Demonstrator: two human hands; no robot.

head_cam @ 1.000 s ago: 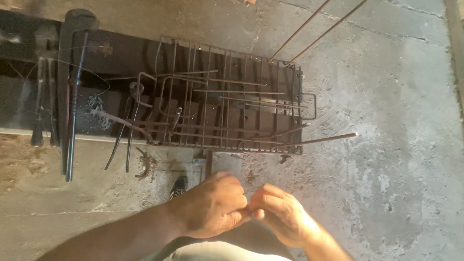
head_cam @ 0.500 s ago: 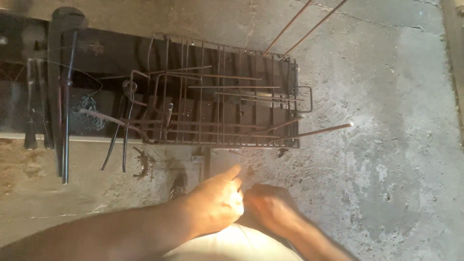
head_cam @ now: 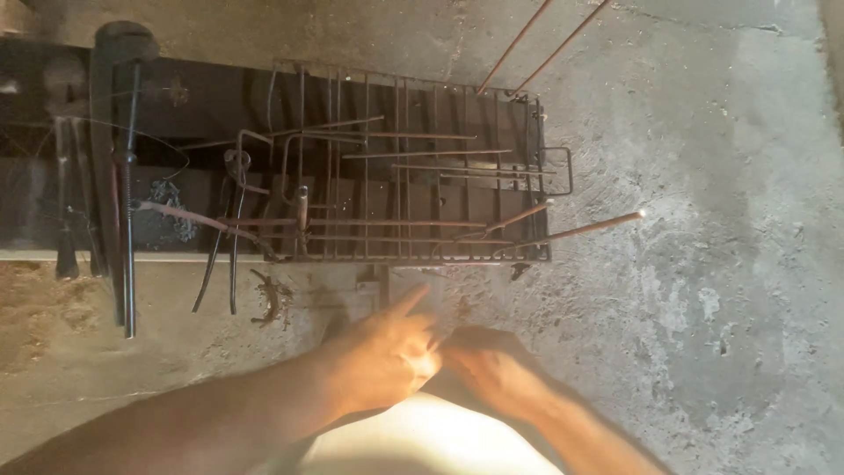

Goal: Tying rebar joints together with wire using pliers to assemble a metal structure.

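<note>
The left hand (head_cam: pixel 382 356) and right hand (head_cam: pixel 492 369) met over the concrete floor (head_cam: pixel 721 264), just below the near edge of the rusty wire grid (head_cam: pixel 413 167). Their fingers were pinched together, though on what I could not tell. The grid looked stiff, rough and fairly heavy; its plain outer frame bars seemed the safest hold, away from protruding rod ends.

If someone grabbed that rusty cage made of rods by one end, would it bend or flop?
The rusty rod cage would probably stay stiff, since its long bars are tied by many cross loops. It likely feels heavy and rough, not slippery. The loose rods poking out its end might slide or shift.
</note>
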